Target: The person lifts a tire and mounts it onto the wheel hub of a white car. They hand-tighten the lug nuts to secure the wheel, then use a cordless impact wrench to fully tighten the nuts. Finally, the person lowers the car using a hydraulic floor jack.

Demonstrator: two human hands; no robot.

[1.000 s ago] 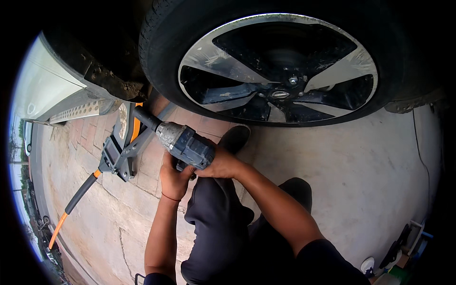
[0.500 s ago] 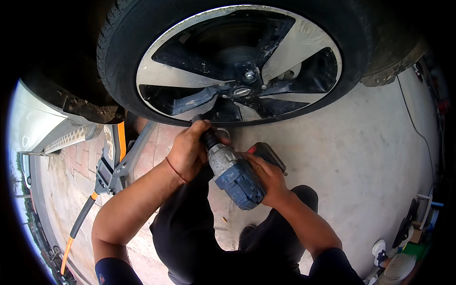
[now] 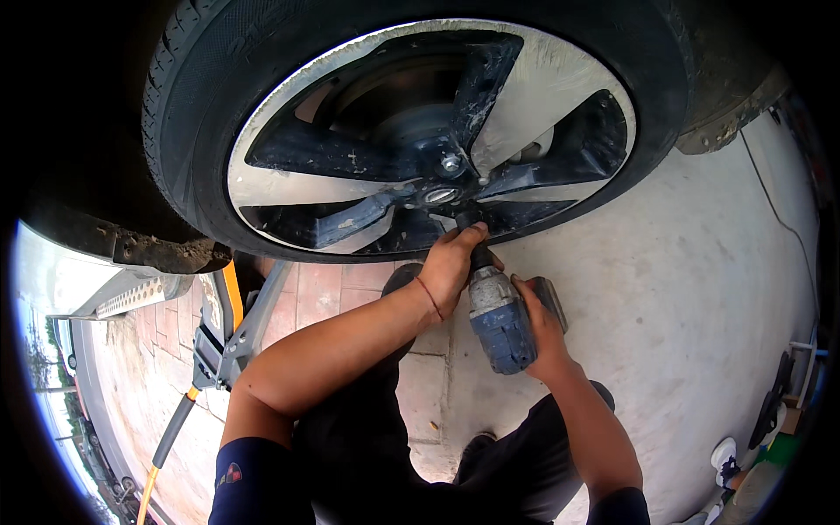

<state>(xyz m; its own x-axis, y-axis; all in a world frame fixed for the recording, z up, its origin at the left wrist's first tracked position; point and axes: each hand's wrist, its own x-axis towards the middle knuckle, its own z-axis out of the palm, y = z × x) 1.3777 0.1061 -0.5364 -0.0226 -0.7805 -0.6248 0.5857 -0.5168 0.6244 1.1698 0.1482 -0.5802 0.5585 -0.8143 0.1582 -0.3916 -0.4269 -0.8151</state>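
The wheel (image 3: 289, 187) is in place under the car's arch, with one bolt (image 3: 451, 164) showing just above the centre cap (image 3: 440, 195), though how tight it sits and whether the lower bolts are all in cannot be told. The left hand (image 3: 446, 270) curls around the socket (image 3: 480, 257) of the wrench (image 3: 501, 325), while the right hand (image 3: 544, 334) grips its handle beside the battery (image 3: 549, 304). The socket points at the hub just below the cap, so bolt work seems under way and unfinished, but its contact is hidden.
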